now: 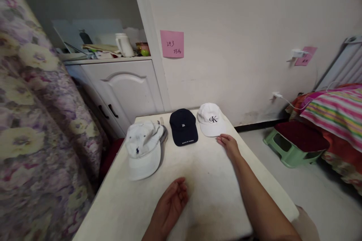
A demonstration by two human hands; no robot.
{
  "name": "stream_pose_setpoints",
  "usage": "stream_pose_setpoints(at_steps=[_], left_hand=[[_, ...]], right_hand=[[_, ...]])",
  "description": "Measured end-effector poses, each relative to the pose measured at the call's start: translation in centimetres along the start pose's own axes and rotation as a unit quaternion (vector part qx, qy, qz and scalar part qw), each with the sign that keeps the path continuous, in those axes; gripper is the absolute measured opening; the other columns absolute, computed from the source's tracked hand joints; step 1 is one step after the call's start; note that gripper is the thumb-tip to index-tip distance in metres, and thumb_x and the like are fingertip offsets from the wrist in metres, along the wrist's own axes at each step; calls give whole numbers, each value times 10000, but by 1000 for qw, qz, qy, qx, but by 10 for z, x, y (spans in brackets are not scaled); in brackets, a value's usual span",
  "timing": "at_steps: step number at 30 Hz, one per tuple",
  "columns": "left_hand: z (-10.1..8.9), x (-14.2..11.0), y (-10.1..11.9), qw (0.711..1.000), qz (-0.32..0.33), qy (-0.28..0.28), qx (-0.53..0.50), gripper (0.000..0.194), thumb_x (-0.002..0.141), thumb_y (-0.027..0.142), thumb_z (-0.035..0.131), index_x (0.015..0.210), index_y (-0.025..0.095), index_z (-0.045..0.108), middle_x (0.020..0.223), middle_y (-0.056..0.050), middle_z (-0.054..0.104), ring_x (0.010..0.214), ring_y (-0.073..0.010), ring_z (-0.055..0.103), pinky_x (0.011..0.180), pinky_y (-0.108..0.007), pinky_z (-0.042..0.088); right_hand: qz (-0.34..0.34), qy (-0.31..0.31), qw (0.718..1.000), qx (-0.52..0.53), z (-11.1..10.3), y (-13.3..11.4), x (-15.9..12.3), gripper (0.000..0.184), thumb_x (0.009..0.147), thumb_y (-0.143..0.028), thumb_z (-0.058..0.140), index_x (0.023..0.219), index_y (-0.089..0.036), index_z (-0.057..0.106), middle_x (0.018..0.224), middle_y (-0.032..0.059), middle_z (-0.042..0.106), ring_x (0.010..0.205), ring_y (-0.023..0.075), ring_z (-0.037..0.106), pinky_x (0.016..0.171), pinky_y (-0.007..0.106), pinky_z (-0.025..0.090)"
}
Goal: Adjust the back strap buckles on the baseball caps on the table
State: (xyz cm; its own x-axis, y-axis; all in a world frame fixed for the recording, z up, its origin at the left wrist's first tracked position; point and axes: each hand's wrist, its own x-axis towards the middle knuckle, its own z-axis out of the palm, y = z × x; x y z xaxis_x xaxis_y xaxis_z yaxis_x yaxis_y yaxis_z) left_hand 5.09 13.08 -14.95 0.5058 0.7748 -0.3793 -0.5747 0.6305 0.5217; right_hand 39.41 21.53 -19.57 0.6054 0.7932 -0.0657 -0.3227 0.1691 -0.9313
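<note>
Three spots on the white table hold baseball caps. At the left sits a white cap (pixel 143 143) with a small dark emblem, and part of a grey cap (pixel 163 135) shows behind it. A navy cap (pixel 183 125) lies in the middle, brim toward me. To its right is another white cap (pixel 210 117) with black letters. My right hand (pixel 229 146) is at that cap's brim edge, fingers extended; whether the fingertips touch it I cannot tell. My left hand (pixel 173 200) hovers over the near part of the table, fingers loosely bent, holding nothing.
The table (pixel 215 196) stands against a wall (pixel 226 45). A floral curtain (pixel 42 139) hangs at left, beside a white cabinet (pixel 127 90) bearing a white jug (pixel 124 45). On the right are a green stool (pixel 283 145) and a striped bed cover (pixel 336 105).
</note>
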Motion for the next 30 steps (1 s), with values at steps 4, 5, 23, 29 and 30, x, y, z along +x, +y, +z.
stream_pose_setpoints(at_steps=[4, 5, 23, 29, 30], left_hand=[[-1, 1, -2, 1000, 0, -6, 4, 143, 913, 125, 620, 992, 93, 735, 839, -98, 728, 742, -148, 691, 713, -260, 568], [-1, 0, -2, 1000, 0, -8, 3, 141, 916, 134, 620, 991, 96, 734, 840, -95, 730, 739, -146, 691, 711, -258, 566], [-47, -42, 35, 982, 184, 21, -40, 305, 873, 84, 624, 1171, 142, 651, 1189, -146, 718, 1026, -213, 702, 914, -332, 542], [-65, -49, 57, 969, 241, 42, -38, 330, 870, 56, 593, 1185, 149, 632, 1175, -143, 724, 1023, -216, 706, 891, -351, 561], [-65, -48, 58, 969, 242, 42, -37, 329, 872, 59, 592, 1187, 146, 631, 1162, -143, 727, 1006, -212, 710, 881, -348, 565]], right_hand=[[-3, -33, 999, 13, 1, -2, -6, 197, 710, -228, 802, 839, -175, 663, 810, 68, 731, 842, 235, 736, 858, 419, 618], [-4, -39, 999, 10, 2, -2, -8, 216, 683, -238, 809, 834, -177, 666, 808, 74, 737, 837, 241, 739, 861, 424, 618], [-63, -71, 979, -181, 6, 12, -42, 265, 711, -371, 703, 880, -170, 675, 785, 55, 734, 679, 205, 708, 690, 340, 568], [-73, -74, 976, -192, 5, 11, -45, 273, 726, -393, 691, 888, -175, 668, 810, 67, 738, 699, 211, 707, 709, 352, 575], [-74, -73, 976, -193, 5, 11, -46, 275, 727, -397, 688, 887, -175, 664, 806, 66, 736, 696, 209, 705, 707, 351, 575]])
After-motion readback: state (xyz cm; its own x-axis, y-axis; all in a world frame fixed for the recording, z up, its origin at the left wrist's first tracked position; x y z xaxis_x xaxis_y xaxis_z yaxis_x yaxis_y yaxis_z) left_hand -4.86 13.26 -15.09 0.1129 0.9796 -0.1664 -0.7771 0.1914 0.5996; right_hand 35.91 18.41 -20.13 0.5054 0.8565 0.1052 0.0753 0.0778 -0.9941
